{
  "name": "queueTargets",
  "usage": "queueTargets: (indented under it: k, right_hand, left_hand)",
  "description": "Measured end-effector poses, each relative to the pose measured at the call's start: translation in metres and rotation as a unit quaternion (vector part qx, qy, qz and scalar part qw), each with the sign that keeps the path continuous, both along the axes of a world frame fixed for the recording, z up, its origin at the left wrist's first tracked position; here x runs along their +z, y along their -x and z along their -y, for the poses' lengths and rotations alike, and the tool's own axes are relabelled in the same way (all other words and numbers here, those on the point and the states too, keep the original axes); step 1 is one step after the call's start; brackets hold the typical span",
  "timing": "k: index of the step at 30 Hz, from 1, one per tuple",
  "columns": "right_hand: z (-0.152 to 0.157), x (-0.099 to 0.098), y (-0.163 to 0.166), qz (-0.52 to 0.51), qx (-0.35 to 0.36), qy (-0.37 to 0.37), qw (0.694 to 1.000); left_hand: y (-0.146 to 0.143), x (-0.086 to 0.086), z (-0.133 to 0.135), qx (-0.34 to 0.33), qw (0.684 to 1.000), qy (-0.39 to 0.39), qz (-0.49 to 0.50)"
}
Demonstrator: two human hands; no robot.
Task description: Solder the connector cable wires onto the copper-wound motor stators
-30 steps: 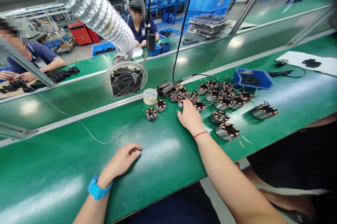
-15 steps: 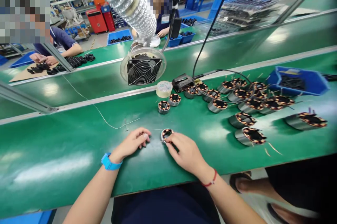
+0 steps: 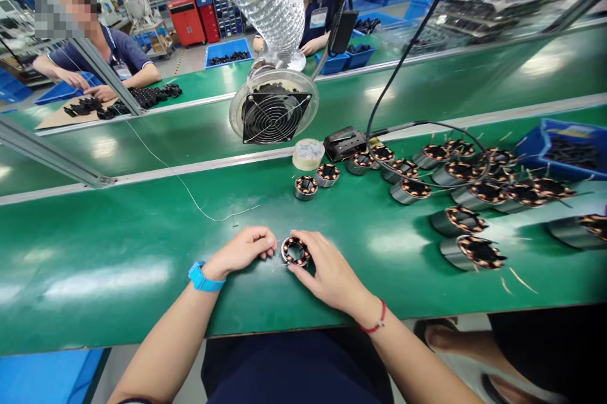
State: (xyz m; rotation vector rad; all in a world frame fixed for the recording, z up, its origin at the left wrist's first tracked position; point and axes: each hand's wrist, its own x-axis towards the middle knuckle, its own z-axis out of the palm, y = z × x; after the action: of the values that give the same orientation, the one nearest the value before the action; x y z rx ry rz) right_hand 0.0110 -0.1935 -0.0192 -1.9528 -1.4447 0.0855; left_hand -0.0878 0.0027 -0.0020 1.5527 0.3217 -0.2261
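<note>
A small motor stator (image 3: 286, 257), a metal ring with copper windings inside, lies on the green bench in front of me. My right hand (image 3: 327, 270) grips it from the right, thumb at the near side and fingers at the far side. Just left of the stator is my left hand (image 3: 250, 246), its thumb and fingers closed together. A thin wire-like line shows by those fingertips, too fine to make out whether it is held. Two similar stators, a nearer one (image 3: 306, 188) and a farther one (image 3: 327, 175), sit farther back.
Many wound stators (image 3: 467, 220) stand to the right, beside a blue bin (image 3: 535, 154) of dark parts. A tape roll (image 3: 308, 154), a caged fan (image 3: 276, 118) on a foil duct and a hanging black cable (image 3: 403, 53) are behind. Two people work across the bench.
My right hand's fingers have moved from the stator's opening to around its outer side. My left hand has come closer to it, with fingers drawn together. The camera view has shifted.
</note>
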Motion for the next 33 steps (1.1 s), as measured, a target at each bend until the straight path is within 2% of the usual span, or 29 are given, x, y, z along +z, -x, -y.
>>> queueTargets:
  k: [4, 6, 9, 14, 17, 28, 30, 33]
  right_hand:
    - [-0.008, -0.001, 0.006, -0.020, 0.054, -0.003, 0.998]
    - [-0.011, -0.004, 0.008, -0.023, 0.059, -0.010, 0.998]
    - [-0.010, -0.010, 0.005, -0.011, 0.016, -0.028, 0.999]
    - [-0.005, -0.018, -0.005, -0.015, -0.048, -0.051, 0.997]
    - [-0.006, -0.018, -0.007, -0.018, -0.048, -0.053, 0.997]
    - [-0.006, -0.018, -0.005, -0.020, -0.048, -0.064, 0.997]
    - [-0.007, -0.018, -0.004, -0.022, -0.050, -0.064, 0.996]
    - [-0.008, -0.017, -0.002, -0.017, -0.033, -0.064, 0.997]
  left_hand:
    - [-0.003, -0.004, 0.003, 0.058, 0.995, 0.086, -0.015]
    - [-0.003, -0.004, 0.004, 0.081, 0.992, 0.092, -0.013]
    - [0.000, 0.004, 0.003, 0.079, 0.996, 0.037, 0.001]
    - [0.009, 0.017, -0.002, -0.049, 0.997, -0.060, -0.002]
    - [0.009, 0.017, -0.004, -0.048, 0.994, -0.102, -0.002]
    - [0.008, 0.024, -0.001, -0.069, 0.982, -0.171, 0.029]
    - [0.006, 0.021, -0.002, -0.055, 0.987, -0.149, 0.033]
    - [0.001, 0.012, 0.000, -0.028, 0.999, -0.018, -0.001]
